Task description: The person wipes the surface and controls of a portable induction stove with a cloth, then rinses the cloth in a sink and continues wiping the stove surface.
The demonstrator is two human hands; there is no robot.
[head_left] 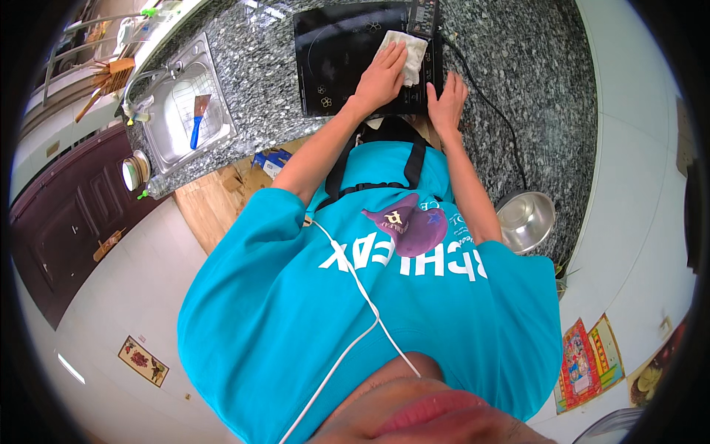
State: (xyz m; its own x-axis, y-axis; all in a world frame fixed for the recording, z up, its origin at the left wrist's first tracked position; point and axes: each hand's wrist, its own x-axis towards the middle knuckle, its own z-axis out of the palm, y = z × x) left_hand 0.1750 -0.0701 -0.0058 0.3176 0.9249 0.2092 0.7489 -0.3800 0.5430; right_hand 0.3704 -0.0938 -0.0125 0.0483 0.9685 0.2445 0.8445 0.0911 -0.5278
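My left hand [384, 75] lies palm down on a folded whitish cloth [414, 58], fingers spread across it. The cloth rests on the right part of a black glass induction cooktop [344, 61], partly over its control strip. At the cooktop's right edge is my right hand [448, 105], holding nothing, with its thumb apart from the fingers. Its thumb is by the edge and its fingers are over the granite countertop [532, 83]. Just beyond the cloth sits a dark panel-like piece [424, 18] at the cooktop's far right corner.
A black power cord [502, 114] runs along the counter towards a stainless steel bowl [527, 222]. To the left is a steel sink [219, 111] with a faucet [136, 83] and a blue-handled scraper [197, 122] inside. A wooden knife block [119, 75] stands behind the sink.
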